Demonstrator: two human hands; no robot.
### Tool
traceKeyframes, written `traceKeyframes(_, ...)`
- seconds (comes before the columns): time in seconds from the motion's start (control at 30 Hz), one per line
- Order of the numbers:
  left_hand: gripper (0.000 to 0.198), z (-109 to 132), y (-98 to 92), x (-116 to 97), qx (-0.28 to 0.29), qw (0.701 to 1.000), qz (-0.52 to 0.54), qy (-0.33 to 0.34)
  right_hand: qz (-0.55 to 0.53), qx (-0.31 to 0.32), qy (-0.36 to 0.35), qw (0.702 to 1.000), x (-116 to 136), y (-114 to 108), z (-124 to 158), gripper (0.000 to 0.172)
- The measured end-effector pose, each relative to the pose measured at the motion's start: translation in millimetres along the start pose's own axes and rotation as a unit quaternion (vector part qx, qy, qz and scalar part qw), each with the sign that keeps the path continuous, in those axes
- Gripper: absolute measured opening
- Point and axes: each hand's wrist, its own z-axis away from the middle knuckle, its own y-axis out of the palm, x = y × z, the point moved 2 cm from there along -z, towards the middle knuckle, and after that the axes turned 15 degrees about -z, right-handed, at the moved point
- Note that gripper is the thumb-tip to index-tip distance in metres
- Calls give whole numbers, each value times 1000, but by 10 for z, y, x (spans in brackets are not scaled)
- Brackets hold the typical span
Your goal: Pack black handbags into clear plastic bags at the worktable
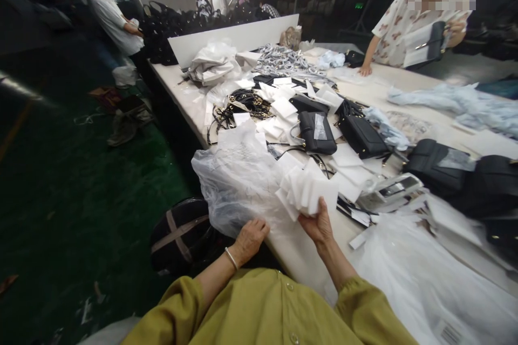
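My right hand (318, 223) grips a fanned bunch of thin white foam sheets (305, 188) by their near edge, thumb on top. To its left, my left hand (250, 238) is at the table's near edge with its fingers curled on the border of a clear plastic bag (238, 178). That bag lies crumpled over the table corner, partly under the foam sheets. Just beyond the sheets are a small black handbag (318, 132) with a clear film patch and a second black handbag (362, 135). Loose white sheets (348, 172) lie around them.
Black straps with gold hardware (246, 105) and a heap of grey straps (283, 62) lie farther back. A white device (394, 188) and a large plastic bag (429, 275) are at right. Across the table, a co-worker (421, 27) holds a black bag. A dark bundle (180, 237) stands below the edge.
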Motion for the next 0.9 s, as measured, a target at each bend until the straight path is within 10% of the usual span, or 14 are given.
traceKeyframes(0.1, 14, 8, -52, 73, 4, 1000, 0, -3, -5, 26, -2, 1000, 107, 38, 60, 49)
traceKeyframes(0.23, 66, 31, -18, -19, -6, 1000, -9, 1, -2, 30, -22, 999, 216, -2, 110, 53)
traceKeyframes(0.57, 36, -58, 91, -50, -44, 999, -4, 22, 56, 42, -40, 997, 57, -106, 96, 55)
traceKeyframes(0.9, 27, 20, -698, 730, -50, 973, 169, -149, 18, 84, -38, 996, 259, 222, 379, 56)
